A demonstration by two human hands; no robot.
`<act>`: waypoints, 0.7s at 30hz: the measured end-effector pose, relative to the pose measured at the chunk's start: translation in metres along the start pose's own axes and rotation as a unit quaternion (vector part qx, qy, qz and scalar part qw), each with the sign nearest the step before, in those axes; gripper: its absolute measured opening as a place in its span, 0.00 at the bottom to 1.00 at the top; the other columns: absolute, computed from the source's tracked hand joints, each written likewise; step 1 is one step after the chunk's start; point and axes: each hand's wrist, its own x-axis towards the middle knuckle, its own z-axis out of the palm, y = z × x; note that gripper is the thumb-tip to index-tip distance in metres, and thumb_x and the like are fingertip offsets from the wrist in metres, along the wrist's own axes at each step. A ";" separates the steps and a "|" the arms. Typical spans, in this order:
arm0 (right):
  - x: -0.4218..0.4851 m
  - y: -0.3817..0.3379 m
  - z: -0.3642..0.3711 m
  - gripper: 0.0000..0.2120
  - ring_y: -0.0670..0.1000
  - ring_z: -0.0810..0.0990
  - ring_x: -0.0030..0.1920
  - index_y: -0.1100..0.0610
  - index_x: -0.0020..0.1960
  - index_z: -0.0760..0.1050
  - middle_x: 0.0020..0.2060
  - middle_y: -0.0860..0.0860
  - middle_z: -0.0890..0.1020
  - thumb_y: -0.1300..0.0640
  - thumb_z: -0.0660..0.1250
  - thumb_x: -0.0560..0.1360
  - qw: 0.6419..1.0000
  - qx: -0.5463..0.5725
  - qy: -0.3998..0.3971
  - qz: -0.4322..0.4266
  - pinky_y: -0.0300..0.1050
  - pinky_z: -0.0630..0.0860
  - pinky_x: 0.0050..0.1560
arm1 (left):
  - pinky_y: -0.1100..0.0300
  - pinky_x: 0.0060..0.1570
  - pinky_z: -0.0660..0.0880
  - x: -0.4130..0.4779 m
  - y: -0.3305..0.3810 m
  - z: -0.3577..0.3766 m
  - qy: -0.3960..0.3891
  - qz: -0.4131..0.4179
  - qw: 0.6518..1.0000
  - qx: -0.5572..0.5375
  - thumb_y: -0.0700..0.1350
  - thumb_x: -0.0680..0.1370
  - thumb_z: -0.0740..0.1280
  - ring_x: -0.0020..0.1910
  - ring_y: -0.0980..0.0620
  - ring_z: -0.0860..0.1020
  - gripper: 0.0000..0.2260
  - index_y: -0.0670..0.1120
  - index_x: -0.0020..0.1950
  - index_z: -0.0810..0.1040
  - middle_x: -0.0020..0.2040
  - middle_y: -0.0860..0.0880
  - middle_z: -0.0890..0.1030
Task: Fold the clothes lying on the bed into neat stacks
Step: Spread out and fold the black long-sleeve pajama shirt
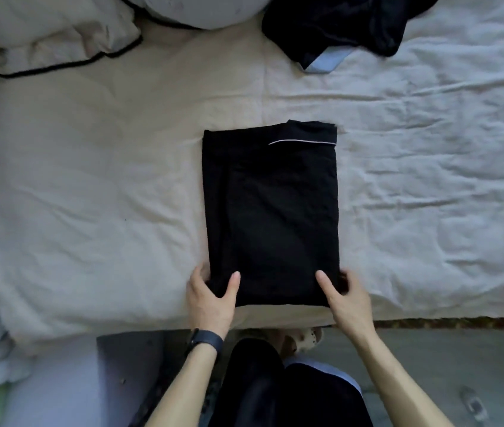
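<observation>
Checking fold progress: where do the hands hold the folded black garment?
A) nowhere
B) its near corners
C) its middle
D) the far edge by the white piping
B: the left hand and right hand each grip a near corner of the garment, thumbs on top.

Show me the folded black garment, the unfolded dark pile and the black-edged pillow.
folded black garment [270, 211], head view, middle of its top layer.
unfolded dark pile [346, 23], head view, its crumpled middle.
black-edged pillow [44, 32], head view, its pale face.
</observation>
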 end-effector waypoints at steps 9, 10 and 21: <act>0.000 0.046 -0.005 0.11 0.53 0.87 0.47 0.61 0.53 0.81 0.48 0.57 0.86 0.52 0.71 0.78 0.982 0.170 -0.063 0.046 0.42 0.82 0.46 | 0.49 0.55 0.79 -0.003 -0.008 -0.008 -0.140 -0.131 0.972 -0.136 0.54 0.77 0.71 0.55 0.46 0.79 0.14 0.52 0.60 0.74 0.56 0.51 0.80; -0.001 0.048 -0.004 0.11 0.52 0.87 0.46 0.61 0.54 0.81 0.48 0.56 0.86 0.53 0.71 0.79 0.981 0.180 -0.062 0.043 0.40 0.81 0.44 | 0.51 0.48 0.80 -0.005 -0.011 -0.009 -0.160 -0.147 0.965 -0.149 0.53 0.78 0.71 0.52 0.46 0.80 0.13 0.51 0.60 0.74 0.56 0.49 0.80; -0.027 0.055 -0.011 0.09 0.52 0.87 0.46 0.57 0.53 0.82 0.46 0.53 0.87 0.52 0.68 0.81 0.980 0.197 -0.006 0.014 0.44 0.81 0.48 | 0.65 0.29 0.75 -0.036 -0.031 -0.010 -0.123 -0.176 0.918 -0.334 0.38 0.81 0.67 0.37 0.51 0.78 0.13 0.40 0.65 0.75 0.46 0.46 0.81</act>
